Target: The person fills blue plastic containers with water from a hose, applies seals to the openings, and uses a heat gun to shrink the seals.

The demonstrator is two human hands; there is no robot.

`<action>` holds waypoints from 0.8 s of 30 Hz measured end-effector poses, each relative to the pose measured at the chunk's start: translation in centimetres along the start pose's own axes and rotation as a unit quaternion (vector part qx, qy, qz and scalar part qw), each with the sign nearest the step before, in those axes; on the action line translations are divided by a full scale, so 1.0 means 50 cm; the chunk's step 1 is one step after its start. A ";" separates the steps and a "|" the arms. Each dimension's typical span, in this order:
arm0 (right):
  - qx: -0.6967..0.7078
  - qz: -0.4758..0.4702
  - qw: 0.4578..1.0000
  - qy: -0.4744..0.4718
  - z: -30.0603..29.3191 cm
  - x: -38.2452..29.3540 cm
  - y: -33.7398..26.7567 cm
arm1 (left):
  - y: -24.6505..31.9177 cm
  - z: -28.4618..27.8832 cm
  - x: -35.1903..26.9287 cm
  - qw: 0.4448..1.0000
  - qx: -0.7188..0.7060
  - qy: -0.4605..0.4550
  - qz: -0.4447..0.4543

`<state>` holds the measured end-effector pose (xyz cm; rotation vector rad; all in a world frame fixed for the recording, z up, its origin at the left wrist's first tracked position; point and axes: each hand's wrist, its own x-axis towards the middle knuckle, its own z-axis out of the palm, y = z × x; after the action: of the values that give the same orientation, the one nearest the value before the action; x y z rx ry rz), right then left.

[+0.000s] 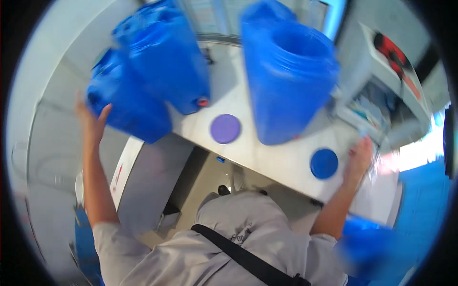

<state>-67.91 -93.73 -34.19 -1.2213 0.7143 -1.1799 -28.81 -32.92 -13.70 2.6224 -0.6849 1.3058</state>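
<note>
My left hand [93,116] is at the outer side of a smaller blue plastic container [134,103], thumb spread; whether it touches cannot be told. Behind that container stands a taller blue plastic container [171,60] with a red fitting low on its side. Over the right part of the white table my right hand [359,157] is blurred, beside a round blue lid [324,163]; what its fingers hold, if anything, cannot be made out. A large open-topped blue barrel [286,96] stands between the hands, near a round purple lid [225,128].
The white table [272,157] runs slantwise before me. At the right, a white open-fronted cabinet [404,89] holds mixed items, with a red and black tool [391,53] on top. Another blue barrel [268,14] stands behind. A blurred blue object [379,250] is by my right elbow.
</note>
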 end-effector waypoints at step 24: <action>0.043 0.061 0.940 -0.332 0.232 -0.250 -0.136 | 0.760 -0.040 -0.172 0.527 -0.740 -0.395 -0.135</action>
<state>-62.93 -77.66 -26.84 -1.3707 0.2199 -0.6195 -51.95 -63.15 -22.31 1.3888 -0.7938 -0.6640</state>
